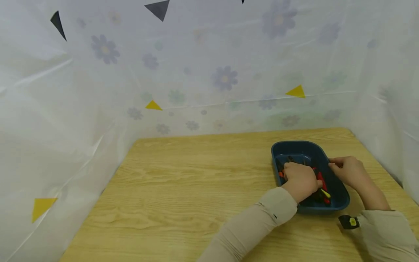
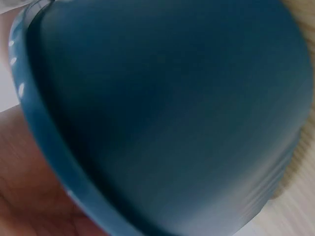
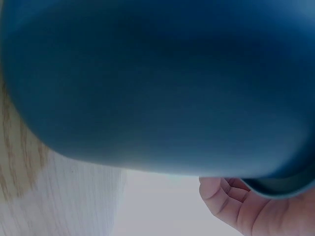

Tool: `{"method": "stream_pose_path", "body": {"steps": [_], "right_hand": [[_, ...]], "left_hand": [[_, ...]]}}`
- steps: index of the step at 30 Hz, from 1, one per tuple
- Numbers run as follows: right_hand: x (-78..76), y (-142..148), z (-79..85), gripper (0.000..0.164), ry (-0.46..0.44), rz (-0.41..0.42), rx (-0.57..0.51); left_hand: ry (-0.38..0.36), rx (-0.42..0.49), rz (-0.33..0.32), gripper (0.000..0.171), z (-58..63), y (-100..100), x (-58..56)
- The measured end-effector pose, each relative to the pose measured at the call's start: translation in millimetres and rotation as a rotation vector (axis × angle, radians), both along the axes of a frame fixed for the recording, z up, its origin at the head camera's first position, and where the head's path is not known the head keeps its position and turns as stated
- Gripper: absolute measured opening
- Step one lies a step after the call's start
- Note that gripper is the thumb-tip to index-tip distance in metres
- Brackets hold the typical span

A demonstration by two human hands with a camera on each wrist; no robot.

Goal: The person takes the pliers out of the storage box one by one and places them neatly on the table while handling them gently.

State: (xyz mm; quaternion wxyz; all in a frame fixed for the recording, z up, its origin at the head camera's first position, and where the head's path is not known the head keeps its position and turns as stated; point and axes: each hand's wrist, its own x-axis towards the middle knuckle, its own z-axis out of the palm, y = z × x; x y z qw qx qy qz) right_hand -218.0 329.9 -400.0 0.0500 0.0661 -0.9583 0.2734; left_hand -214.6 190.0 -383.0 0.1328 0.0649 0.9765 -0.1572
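We see a dark blue tub (image 1: pixel 338 191) with rounded corners standing on the wood-grain counter (image 1: pixel 180 185), right of centre in the head view. Our left hand (image 1: pixel 301 181) comes up from the lower middle of that frame and reaches down into the tub, knuckles upward, among several small objects. Its fingertips are hidden there, so we cannot tell how wide it is or whether it holds any of them. Just beside its thumb lies a red object (image 1: pixel 322 180), with a yellow piece (image 1: pixel 325 193) near its lower end; an orange piece (image 1: pixel 281 174) shows at the tub's left wall.

Our right hand (image 1: pixel 351 171), at the right of the head view, grips the tub's rim, its fingers bent in close. In the right wrist view these curled fingers appear at the lower right against the rim, while the tub's outer wall fills most of the frame. The left wrist view is likewise mostly tub wall, with part of the left hand beyond the rim at the lower left. Beige sleeves (image 1: pixel 386 229) cover both our arms, and a translucent flower-patterned sheet (image 1: pixel 196 65) hangs across the upper part of the head view.
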Motion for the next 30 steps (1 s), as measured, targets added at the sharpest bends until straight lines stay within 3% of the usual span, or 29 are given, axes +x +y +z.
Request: {"method": "stream_pose_path", "body": {"steps": [15,22,30], "right_hand": [[2.4,-3.5,3.1,0.032,-0.024,-0.030,0.006],[2.8,-5.3,5.3,0.031,-0.017,-0.041,0.004],[3.5,-6.7,6.5,0.031,0.010,-0.053,0.001]], "left_hand": [[-0.018,0.012,-0.027,0.040,8.5,2.0,4.9],[0.024,0.017,-0.078,0.024,5.5,3.0,7.1],[0.025,-0.030,-0.099,0.030,3.3,5.3,11.2]]}}
